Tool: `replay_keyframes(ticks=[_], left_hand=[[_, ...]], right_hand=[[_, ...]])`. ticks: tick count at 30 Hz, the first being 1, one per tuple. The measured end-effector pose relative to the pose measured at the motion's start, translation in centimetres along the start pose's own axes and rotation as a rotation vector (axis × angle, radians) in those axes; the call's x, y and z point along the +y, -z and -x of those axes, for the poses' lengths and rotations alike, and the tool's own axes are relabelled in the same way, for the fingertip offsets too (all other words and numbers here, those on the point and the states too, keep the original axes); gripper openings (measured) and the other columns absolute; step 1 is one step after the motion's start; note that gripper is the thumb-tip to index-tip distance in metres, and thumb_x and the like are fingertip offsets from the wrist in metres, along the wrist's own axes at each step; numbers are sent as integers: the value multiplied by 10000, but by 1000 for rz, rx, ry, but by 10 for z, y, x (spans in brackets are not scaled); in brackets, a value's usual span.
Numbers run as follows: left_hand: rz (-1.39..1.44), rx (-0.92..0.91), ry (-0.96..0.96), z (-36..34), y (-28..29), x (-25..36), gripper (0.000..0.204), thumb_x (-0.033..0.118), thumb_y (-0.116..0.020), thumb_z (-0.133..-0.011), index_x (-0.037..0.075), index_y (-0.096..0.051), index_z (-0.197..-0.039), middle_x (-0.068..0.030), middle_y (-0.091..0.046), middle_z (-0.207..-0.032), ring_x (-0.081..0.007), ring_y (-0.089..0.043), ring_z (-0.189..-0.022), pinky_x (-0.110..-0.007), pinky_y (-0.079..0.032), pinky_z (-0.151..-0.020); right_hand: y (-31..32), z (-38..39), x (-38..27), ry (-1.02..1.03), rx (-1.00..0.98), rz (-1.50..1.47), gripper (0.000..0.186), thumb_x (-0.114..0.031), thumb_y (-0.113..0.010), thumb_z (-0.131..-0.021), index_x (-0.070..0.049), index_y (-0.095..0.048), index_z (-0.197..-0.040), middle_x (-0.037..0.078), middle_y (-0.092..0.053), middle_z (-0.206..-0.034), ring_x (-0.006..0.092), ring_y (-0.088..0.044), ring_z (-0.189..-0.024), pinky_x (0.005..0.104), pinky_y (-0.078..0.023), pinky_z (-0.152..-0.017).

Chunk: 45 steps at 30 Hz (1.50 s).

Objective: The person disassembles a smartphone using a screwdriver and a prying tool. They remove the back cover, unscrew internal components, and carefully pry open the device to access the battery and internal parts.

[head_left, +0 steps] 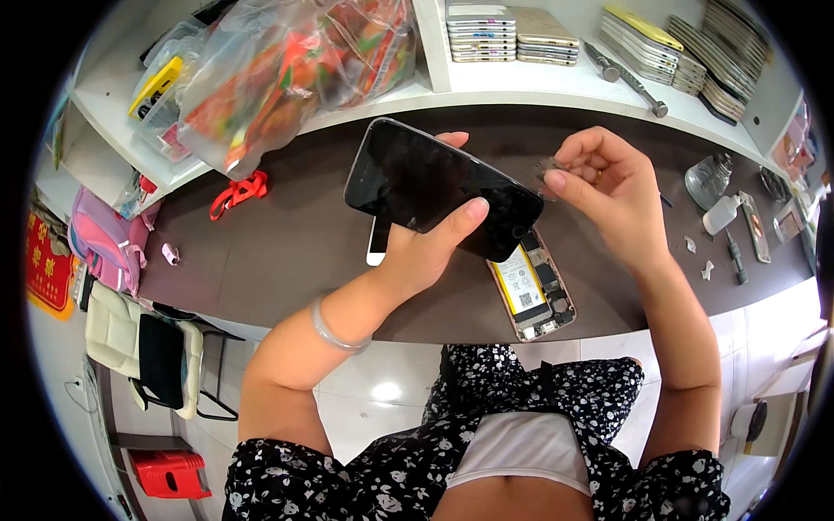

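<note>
Near the close edge of the brown desk [295, 252], an opened phone [526, 286] lies with its battery exposed, its far end hidden beneath the held phone [434, 182]. Above it, the left hand [424, 250] grips that black-screened phone from its near long side, thumb pressed flat on the glass, a fingertip showing past the far edge. The phone's long axis slants from upper left down to lower right, home-button end at lower right, screen turned up to the wearer. The grip sits right of mid-length, so the longer part reaches out leftward. Just beyond the right end, the right hand [612, 187] pinches a small thin piece [547, 168] between thumb and fingers; whether it touches the phone I cannot tell. Farther off, stacked phones [482, 39] fill part of a white shelf [521, 95].
</note>
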<state>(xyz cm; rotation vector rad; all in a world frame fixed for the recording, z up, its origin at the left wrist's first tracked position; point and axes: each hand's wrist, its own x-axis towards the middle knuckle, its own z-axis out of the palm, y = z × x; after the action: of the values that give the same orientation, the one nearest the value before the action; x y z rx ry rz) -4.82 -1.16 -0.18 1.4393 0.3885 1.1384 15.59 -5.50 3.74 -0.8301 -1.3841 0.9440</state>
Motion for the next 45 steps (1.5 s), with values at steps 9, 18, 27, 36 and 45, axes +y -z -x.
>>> replay_keyframes(ticks=[9,18,27,36,45], left_hand=[[45,69,-21,1,-7,3,575,95,-683,-794,46,-380,-1281,-22,-551,-968,-92,-528,-910,-252,-444,-826],[48,77,-21,1,-7,2,583,83,-694,-788,45,-381,-1278,-29,-555,-967,-96,-528,-909,-256,-445,-829],[-30,92,-76,3,-8,2,578,82,-696,-786,37,-384,-1270,-24,-551,-955,-95,-528,-887,-246,-447,-807],[1,85,-67,4,-11,7,579,85,-692,-787,37,-379,-1272,-43,-570,-958,-106,-555,-893,-257,-468,-807],[18,86,-69,4,-8,5,579,82,-692,-785,37,-382,-1272,-45,-572,-955,-107,-553,-891,-261,-463,-812]], right_hand=[[2,16,12,90,10,89,146,42,-626,-798,29,-594,-940,22,-623,-855,43,-586,-784,169,-445,-607],[-2,13,18,306,74,301,133,43,-665,-727,9,-628,-850,48,-626,-771,95,-621,-707,220,-509,-617],[-8,16,17,483,167,495,162,62,-678,-656,-21,-640,-790,49,-611,-716,138,-631,-643,227,-536,-588],[2,16,14,479,14,480,162,135,-625,-714,63,-600,-857,113,-614,-815,150,-644,-753,218,-523,-663],[3,16,14,457,-23,450,157,136,-617,-718,63,-589,-854,114,-595,-813,190,-660,-802,241,-539,-684]])
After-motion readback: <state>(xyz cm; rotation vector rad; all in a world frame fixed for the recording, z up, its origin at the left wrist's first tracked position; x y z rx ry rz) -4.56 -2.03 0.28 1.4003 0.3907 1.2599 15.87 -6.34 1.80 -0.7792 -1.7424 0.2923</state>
